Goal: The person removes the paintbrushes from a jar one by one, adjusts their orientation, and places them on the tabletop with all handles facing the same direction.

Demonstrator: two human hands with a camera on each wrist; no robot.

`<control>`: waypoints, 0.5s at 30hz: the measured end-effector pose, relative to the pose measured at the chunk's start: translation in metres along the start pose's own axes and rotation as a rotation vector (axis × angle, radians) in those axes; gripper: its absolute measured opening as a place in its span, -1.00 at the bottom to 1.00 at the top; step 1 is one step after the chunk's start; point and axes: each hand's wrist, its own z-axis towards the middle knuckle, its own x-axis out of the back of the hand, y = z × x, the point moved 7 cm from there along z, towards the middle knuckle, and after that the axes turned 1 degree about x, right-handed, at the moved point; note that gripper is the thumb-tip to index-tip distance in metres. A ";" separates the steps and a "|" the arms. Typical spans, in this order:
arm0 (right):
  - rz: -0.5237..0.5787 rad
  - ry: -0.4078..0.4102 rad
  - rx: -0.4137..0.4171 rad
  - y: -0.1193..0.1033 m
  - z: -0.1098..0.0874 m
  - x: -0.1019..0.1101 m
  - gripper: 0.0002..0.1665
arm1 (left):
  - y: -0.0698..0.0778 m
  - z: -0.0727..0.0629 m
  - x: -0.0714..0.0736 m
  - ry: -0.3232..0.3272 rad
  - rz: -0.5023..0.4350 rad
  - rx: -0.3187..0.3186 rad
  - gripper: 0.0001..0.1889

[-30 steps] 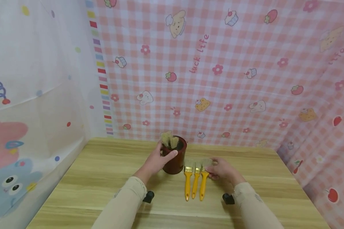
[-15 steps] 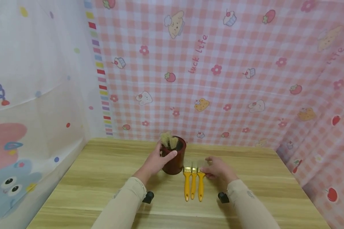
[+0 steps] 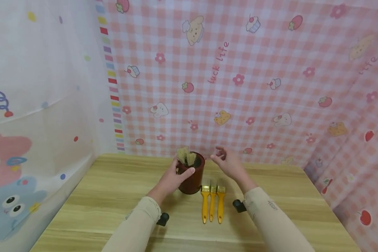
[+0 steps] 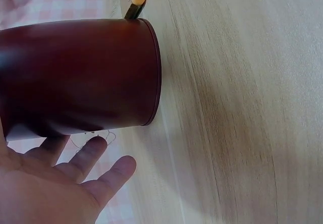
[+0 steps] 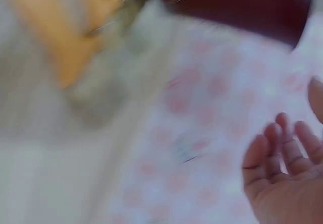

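A dark red-brown cylindrical cup [image 3: 191, 182] stands upright at the back middle of the table, pale brush bristles [image 3: 187, 157] sticking up over its rim. My left hand [image 3: 171, 179] holds the cup from its left side, thumb on the near side by the rim; the left wrist view shows several fingers [image 4: 113, 176] spread along its wall. Right of the cup, three yellow-handled paintbrushes [image 3: 212, 206] lie side by side, bristles pointing away. My right hand [image 3: 231, 164] is raised beyond them, right of the cup, fingers loosely bent with nothing in them.
The wood-grain table [image 3: 119, 210] ends at the back against a pink checked cloth [image 3: 163, 87]. A white cloth [image 3: 50, 115] with cartoon figures hangs at the left. Black wrist-camera mounts [image 3: 239, 205] sit under both forearms.
My right hand first slid the rightmost paintbrush left until the three lay close together. It then let go and rose up and away toward the cup's right side. The left hand stays on the cup.
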 end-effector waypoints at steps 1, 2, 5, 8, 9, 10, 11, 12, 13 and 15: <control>0.001 0.002 0.054 -0.017 0.003 -0.001 -0.36 | 0.000 0.000 0.001 -0.001 -0.004 -0.005 0.06; -0.007 -0.003 0.092 -0.032 0.004 -0.004 -0.38 | 0.001 0.001 0.001 -0.003 -0.007 -0.011 0.04; -0.077 -0.067 0.161 -0.063 0.004 -0.020 -0.46 | 0.001 0.001 0.001 -0.011 -0.015 -0.030 0.01; -0.163 -0.131 0.172 -0.075 0.003 -0.039 -0.48 | 0.000 0.001 0.000 -0.020 -0.026 -0.041 0.01; -0.183 -0.143 0.170 -0.076 0.004 -0.044 -0.47 | 0.000 0.001 0.000 -0.022 -0.030 -0.043 0.02; -0.193 -0.148 0.166 -0.077 0.004 -0.048 -0.46 | 0.000 0.001 -0.001 -0.024 -0.034 -0.044 0.03; -0.199 -0.151 0.156 -0.076 0.005 -0.050 -0.43 | 0.000 0.000 -0.001 -0.026 -0.039 -0.042 0.04; -0.193 -0.156 0.148 -0.075 0.007 -0.052 -0.41 | 0.001 0.000 -0.001 -0.028 -0.040 -0.042 0.06; -0.189 -0.159 0.139 -0.074 0.009 -0.053 -0.39 | 0.001 0.000 0.000 -0.026 -0.036 -0.039 0.07; -0.179 -0.162 0.119 -0.074 0.012 -0.053 -0.36 | 0.003 -0.001 0.000 -0.025 -0.031 -0.038 0.07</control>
